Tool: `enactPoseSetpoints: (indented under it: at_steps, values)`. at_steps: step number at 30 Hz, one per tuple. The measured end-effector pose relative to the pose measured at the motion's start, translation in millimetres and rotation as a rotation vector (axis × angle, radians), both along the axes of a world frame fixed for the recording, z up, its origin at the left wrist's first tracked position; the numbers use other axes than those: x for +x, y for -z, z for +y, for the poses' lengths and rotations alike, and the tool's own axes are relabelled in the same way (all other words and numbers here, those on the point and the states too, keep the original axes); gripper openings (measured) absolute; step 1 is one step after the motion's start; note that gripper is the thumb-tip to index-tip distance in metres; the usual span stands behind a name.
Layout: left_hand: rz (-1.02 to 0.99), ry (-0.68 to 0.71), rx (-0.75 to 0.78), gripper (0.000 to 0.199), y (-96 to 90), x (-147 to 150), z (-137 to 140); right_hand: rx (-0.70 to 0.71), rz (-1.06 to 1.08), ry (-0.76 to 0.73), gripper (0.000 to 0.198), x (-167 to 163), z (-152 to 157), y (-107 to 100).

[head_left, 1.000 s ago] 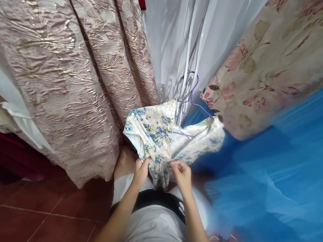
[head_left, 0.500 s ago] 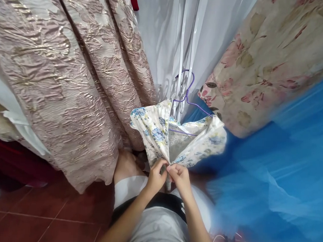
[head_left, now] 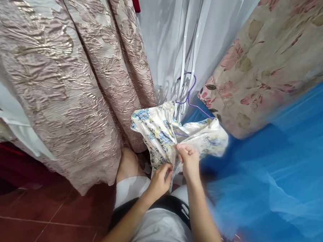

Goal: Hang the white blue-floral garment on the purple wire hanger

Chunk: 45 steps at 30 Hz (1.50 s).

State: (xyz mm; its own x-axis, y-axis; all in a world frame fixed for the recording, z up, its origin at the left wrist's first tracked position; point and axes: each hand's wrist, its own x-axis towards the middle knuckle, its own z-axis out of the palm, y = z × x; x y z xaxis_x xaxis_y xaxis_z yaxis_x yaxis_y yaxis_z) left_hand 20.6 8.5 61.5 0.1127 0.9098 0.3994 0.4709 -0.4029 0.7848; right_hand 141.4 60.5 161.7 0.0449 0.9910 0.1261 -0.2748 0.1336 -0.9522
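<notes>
A white dress (head_left: 161, 131) with blue and yellow flowers hangs on a purple hanger (head_left: 189, 95) in front of my lap. My right hand (head_left: 190, 160) is closed in a pinch at the top of the joined front edges, where a zipper appears to run; the pull itself is hidden by the fingers. Lower down, my left hand (head_left: 160, 180) pinches the dress fabric along the same line. Above my right hand the neck opening still gapes, showing the inside. The dress's lower part drops between my knees, partly covered by my hands.
Pink-gold brocade cloth (head_left: 93, 77) hangs on the left. White fabric with ribbons (head_left: 185, 39) hangs behind the hanger. To the right are a floral beige cloth (head_left: 275, 69) and blue tulle (head_left: 261, 176). The floor has red tiles (head_left: 56, 209).
My right hand has moved up the front of the dress, away from my left hand, and the V-shaped opening has closed up to it. My left hand has shifted slightly down.
</notes>
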Motion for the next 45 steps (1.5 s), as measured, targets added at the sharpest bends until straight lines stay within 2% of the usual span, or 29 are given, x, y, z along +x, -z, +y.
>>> enactPoseSetpoints:
  at_steps: [7,15,20,23,25,26,28,31,33,36,38,40,45]
  values:
    - [0.058,0.078,-0.037,0.008,-7.5,5.5,8.0,0.148,0.001,0.068,0.029,-3.7,41.3,-40.3]
    - [0.166,0.072,-0.031,0.009,-14.6,13.1,12.4,0.228,-0.05,0.057,0.029,6.2,63.2,-62.0]
    - [0.307,0.1,-0.101,0.011,1.2,10.2,4.7,0.261,-0.03,0.083,0.03,5.2,66.2,-73.0]
    - [0.309,0.085,-0.148,0.011,12.3,4.2,7.5,0.284,-0.065,0.078,0.032,1.6,65.1,-78.6]
    - [0.257,0.082,-0.12,0.013,8.5,-2.5,15.3,0.292,-0.07,0.069,0.031,-0.6,62.2,-79.9]
    - [0.211,0.081,-0.078,0.015,1.1,-6.4,20.9,0.295,-0.061,0.071,0.03,-1.2,60.4,-79.7]
    - [0.08,0.049,0.071,0.02,-25.6,-14.1,34.8,0.302,-0.045,0.08,0.028,-1.3,57.0,-78.6]
    - [-0.085,-0.07,0.387,0.025,-86.9,-21.6,59.2,0.309,-0.058,0.073,0.026,2.3,54.5,-77.0]
    - [-0.066,-0.081,0.544,0.034,-129.3,-22.2,76.9,0.309,-0.068,0.064,0.024,6.5,55.3,-76.8]
    - [0.091,-0.022,0.593,0.034,-174.3,-17.8,101.9,0.309,-0.059,0.056,0.023,12.9,59.3,-75.8]
    - [0.23,0.004,0.568,0.026,-188.2,-13.7,113.9,0.305,-0.053,0.049,0.024,15.4,62.2,-73.6]
    - [0.313,-0.01,0.577,0.022,-193.1,-10.6,120.4,0.284,-0.059,0.053,0.028,15.1,63.6,-70.5]
    - [0.252,-0.1,0.718,0.019,-199.4,-14.4,121.1,0.24,-0.06,0.051,0.037,4.5,58.2,-65.2]
